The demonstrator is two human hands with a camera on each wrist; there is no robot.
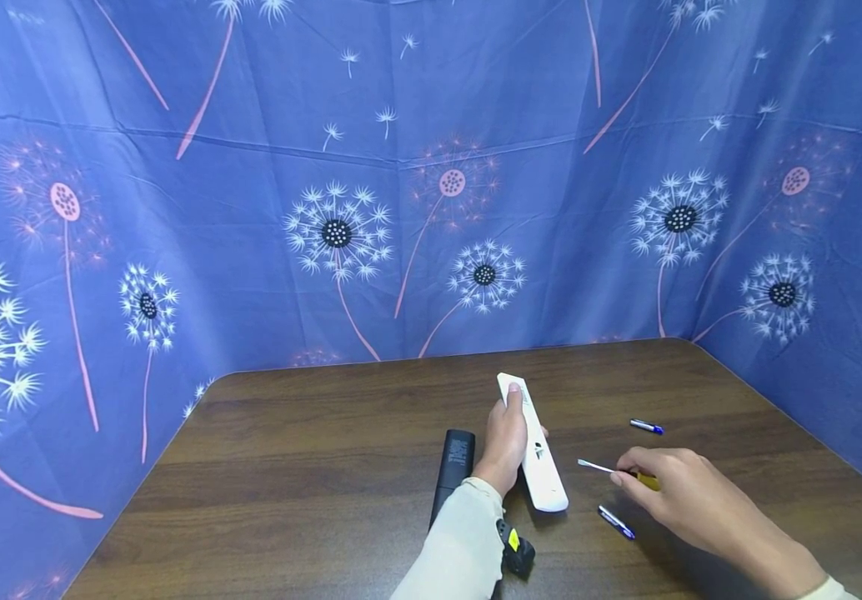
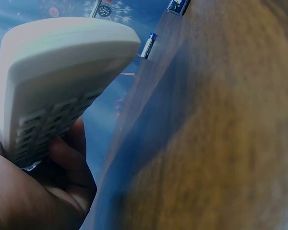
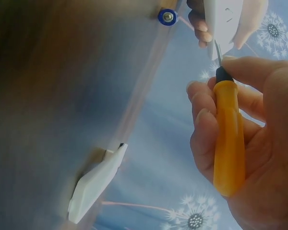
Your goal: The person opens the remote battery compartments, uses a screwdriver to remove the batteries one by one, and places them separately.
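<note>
My left hand (image 1: 504,440) grips a white remote control (image 1: 541,471), its back turned up with a small dark slot in it. In the left wrist view, rows of buttons show on the underside of the remote, with the fingers curled beneath. A screwdriver (image 3: 229,136) with a yellow handle and thin metal shaft is held in my right hand (image 1: 682,492). Its tip points left toward the remote, a short gap away in the head view. One blue and silver battery (image 1: 615,522) lies below the tip, and a second battery (image 1: 647,426) lies farther back.
A black remote (image 1: 458,458) lies on the brown wooden table (image 1: 288,483), partly hidden by the left forearm. The right wrist view shows a white plastic piece (image 3: 96,184) on the tabletop. Blue dandelion-print cloth (image 1: 251,250) hangs behind the table and along its sides.
</note>
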